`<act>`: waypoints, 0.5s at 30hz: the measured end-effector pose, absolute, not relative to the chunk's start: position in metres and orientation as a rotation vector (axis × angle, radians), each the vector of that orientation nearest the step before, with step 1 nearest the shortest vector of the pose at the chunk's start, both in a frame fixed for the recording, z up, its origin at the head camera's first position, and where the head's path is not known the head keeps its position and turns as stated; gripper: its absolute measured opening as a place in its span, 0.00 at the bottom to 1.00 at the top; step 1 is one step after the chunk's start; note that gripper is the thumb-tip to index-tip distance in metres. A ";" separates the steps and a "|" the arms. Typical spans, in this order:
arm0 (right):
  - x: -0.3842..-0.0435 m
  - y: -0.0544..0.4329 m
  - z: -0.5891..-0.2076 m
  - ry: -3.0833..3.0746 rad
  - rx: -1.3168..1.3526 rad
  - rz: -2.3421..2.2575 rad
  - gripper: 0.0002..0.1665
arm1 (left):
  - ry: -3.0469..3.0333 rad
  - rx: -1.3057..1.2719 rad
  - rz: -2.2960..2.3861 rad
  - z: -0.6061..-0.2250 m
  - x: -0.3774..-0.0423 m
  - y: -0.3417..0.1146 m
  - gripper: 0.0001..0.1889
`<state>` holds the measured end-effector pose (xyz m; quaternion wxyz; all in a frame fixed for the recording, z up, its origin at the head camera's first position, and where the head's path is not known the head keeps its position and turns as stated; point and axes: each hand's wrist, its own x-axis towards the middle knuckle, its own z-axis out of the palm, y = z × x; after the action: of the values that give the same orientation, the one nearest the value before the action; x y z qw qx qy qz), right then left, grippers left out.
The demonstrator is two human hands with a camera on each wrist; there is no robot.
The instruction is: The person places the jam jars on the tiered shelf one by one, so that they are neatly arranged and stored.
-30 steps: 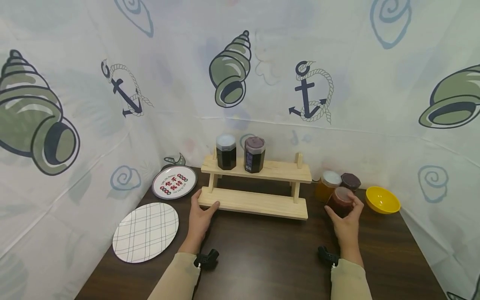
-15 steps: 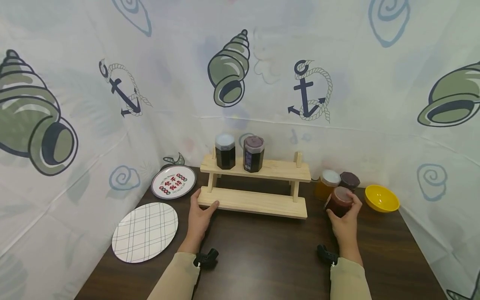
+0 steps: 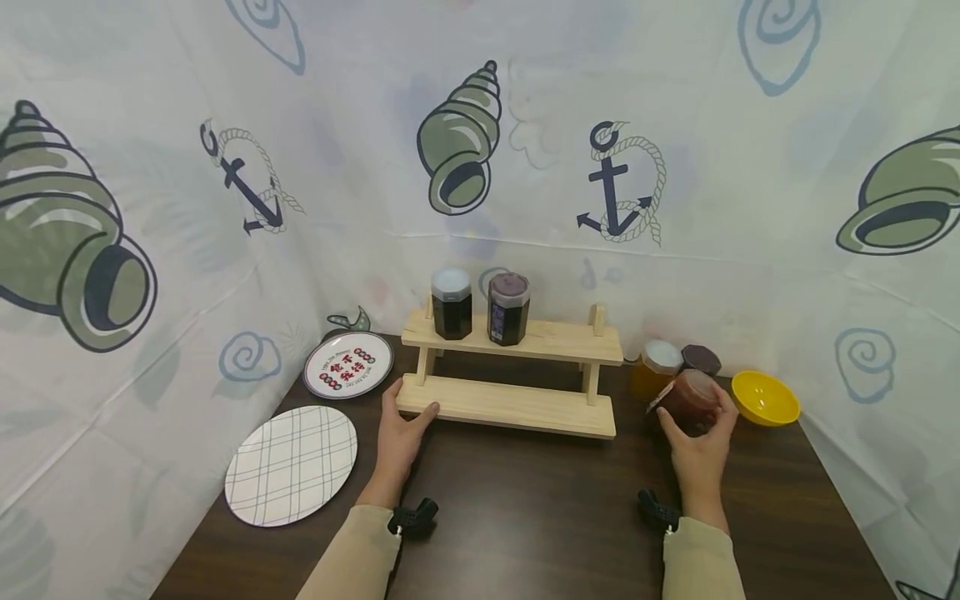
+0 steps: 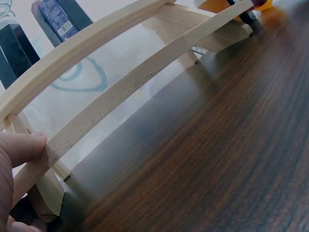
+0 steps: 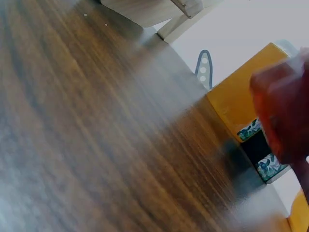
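Note:
A small two-tier wooden shelf [image 3: 517,405] stands at the back of the dark table. My left hand [image 3: 399,437] grips the left end of its lower board, thumb on the board's face in the left wrist view and fingertips beneath. At the right, my right hand [image 3: 701,458] holds a reddish-brown jar [image 3: 690,400] between thumb and fingers. That jar is tilted, its lid leaning to the right; it shows blurred in the right wrist view. Just behind it are an amber jar [image 5: 244,94] with a pale lid and a dark-lidded jar [image 3: 701,358], partly hidden.
Two dark jars, one white-lidded [image 3: 452,312] and one purple-lidded [image 3: 508,317], stand on the upper board. A yellow bowl [image 3: 765,398] sits right of the held jar. On the left lie a plate with red print [image 3: 348,365] and a checked plate [image 3: 291,467]. Patterned cloth [image 3: 540,208] hangs behind.
My right hand has turned the reddish-brown jar from nearly upright to a clear tilt and shifted it slightly right. My left hand stays on the shelf board.

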<state>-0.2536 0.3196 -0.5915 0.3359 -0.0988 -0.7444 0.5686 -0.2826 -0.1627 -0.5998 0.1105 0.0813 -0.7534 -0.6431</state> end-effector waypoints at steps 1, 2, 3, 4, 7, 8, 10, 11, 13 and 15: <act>-0.253 0.319 -0.591 -1.922 -0.277 1.490 0.60 | -2.216 0.242 -1.889 -0.600 -0.283 -0.162 0.50; -0.252 0.318 -0.589 -1.899 -0.292 1.502 0.60 | -2.219 0.240 -1.886 -0.600 -0.283 -0.163 0.50; -0.251 0.318 -0.588 -1.876 -0.305 1.511 0.59 | -2.220 0.237 -1.886 -0.600 -0.283 -0.163 0.50; -0.251 0.317 -0.587 -1.858 -0.315 1.516 0.58 | -2.218 0.236 -1.886 -0.600 -0.284 -0.163 0.50; -0.249 0.311 -0.583 -1.803 -0.315 1.509 0.56 | -2.211 0.233 -1.893 -0.600 -0.284 -0.163 0.50; -0.249 0.309 -0.582 -1.784 -0.308 1.503 0.55 | -2.213 0.231 -1.895 -0.600 -0.284 -0.163 0.50; -0.248 0.304 -0.579 -1.752 -0.297 1.488 0.54 | -2.213 0.231 -1.898 -0.601 -0.284 -0.164 0.50; -0.248 0.302 -0.579 -1.736 -0.287 1.481 0.53 | -2.217 0.232 -1.897 -0.601 -0.284 -0.164 0.50; -0.248 0.298 -0.578 -1.709 -0.259 1.472 0.52 | -2.221 0.234 -1.893 -0.602 -0.284 -0.164 0.50; -0.250 0.295 -0.577 -1.693 -0.237 1.454 0.52 | -2.220 0.235 -1.891 -0.602 -0.283 -0.164 0.50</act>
<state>-0.2496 0.2950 -0.5771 0.4340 -0.0953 -0.6796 0.5836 -0.2832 -0.1636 -0.6023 0.1077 0.0799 -0.7544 -0.6426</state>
